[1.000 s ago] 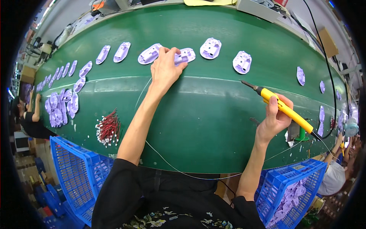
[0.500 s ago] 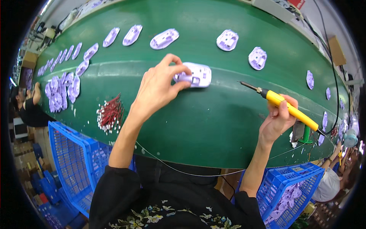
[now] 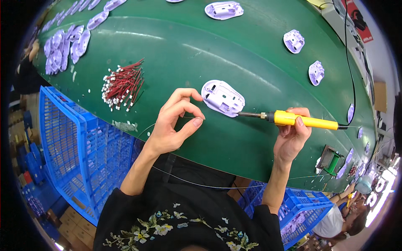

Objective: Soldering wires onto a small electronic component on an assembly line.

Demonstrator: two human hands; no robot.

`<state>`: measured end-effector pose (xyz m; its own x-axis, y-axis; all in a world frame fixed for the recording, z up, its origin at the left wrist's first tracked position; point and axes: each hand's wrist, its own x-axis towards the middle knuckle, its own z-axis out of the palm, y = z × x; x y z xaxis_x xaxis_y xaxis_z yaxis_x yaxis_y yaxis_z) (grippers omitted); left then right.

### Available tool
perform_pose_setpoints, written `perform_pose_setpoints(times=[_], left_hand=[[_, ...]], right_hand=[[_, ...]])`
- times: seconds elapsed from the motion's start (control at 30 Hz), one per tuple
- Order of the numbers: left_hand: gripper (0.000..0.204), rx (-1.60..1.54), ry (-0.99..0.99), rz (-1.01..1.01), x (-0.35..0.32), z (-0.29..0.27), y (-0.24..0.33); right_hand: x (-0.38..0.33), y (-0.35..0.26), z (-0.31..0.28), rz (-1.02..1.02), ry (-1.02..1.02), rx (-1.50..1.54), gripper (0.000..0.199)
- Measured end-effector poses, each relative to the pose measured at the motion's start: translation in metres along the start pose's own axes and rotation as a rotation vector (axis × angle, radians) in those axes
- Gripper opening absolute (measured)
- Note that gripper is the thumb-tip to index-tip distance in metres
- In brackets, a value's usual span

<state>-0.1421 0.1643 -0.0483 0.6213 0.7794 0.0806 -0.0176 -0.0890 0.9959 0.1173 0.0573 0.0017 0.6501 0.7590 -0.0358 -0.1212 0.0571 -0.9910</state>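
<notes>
Yellow soldering iron (image 3: 305, 121) tip at lilac shell (image 3: 222, 98), perhaps touching.

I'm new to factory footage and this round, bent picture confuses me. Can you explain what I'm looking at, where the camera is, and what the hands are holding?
The camera sits on a person's head and looks down; its fisheye lens bends the straight edges. The green surface is a long work belt. The right hand grips a yellow-handled soldering iron, its tip at the edge of a pale purple plastic shell. The left hand pinches a thin wire beside that shell. A pile of short red wires lies to the left, and more purple shells are spread along the belt. Blue crates stand below the belt.
</notes>
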Motion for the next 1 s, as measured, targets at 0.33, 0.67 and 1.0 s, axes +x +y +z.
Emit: perform_pose_setpoints(times=[0.33, 0.67, 1.0], left_hand=[[0.008, 0.315, 0.057, 0.195, -0.013, -0.004, -0.001], [0.017, 0.962, 0.629, -0.309, -0.027, -0.055, 0.004], [0.018, 0.977, 0.391, -0.234, -0.03, -0.044, 0.003]], right_hand=[[-0.001, 0.01, 0.003, -0.023, -0.054, -0.044, 0.027], [-0.001, 0.016, -0.006, -0.037, -0.053, -0.076, 0.028], [-0.002, 0.018, 0.003, -0.032, -0.04, -0.015, 0.031]])
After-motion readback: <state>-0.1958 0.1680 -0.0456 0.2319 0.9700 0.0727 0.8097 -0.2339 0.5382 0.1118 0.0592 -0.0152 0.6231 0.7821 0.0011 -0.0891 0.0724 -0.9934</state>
